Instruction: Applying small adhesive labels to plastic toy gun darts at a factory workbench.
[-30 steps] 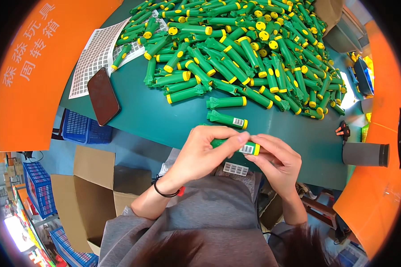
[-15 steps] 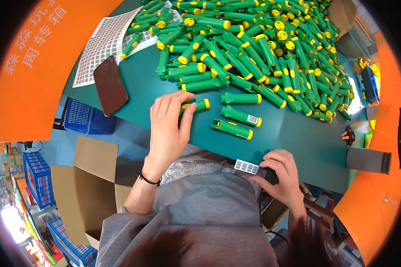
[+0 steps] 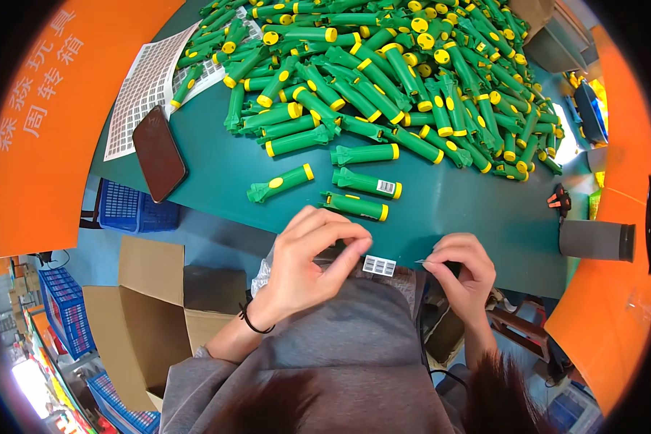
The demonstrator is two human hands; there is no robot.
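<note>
My left hand [image 3: 315, 257] is closed in a pinch, its thumb and forefinger at the top corner of a small white sheet of barcode stickers [image 3: 379, 265]. Close by on the right, my right hand [image 3: 461, 271] pinches a small thin sticker [image 3: 421, 261], seen almost edge-on. Beyond the hands several green tubes with yellow ends lie apart on the table. One tube [image 3: 367, 183] bears a barcode sticker near its yellow end, and a tube in front [image 3: 354, 206] shows part of one. Another tube [image 3: 281, 183] lies tilted at the left.
A large heap of green tubes [image 3: 383, 79] covers the far table [image 3: 470, 217]. Sticker sheets [image 3: 148, 90] and a dark phone [image 3: 159, 153] lie at the left. A grey cylinder [image 3: 597, 240] stands at the right edge. Below left is an open cardboard box [image 3: 152, 289] beside blue crates [image 3: 134, 206].
My left hand has left the tube at the left and moved right and nearer to the sticker sheet. The sheet has come away from my right hand, which now pinches a single small sticker.
</note>
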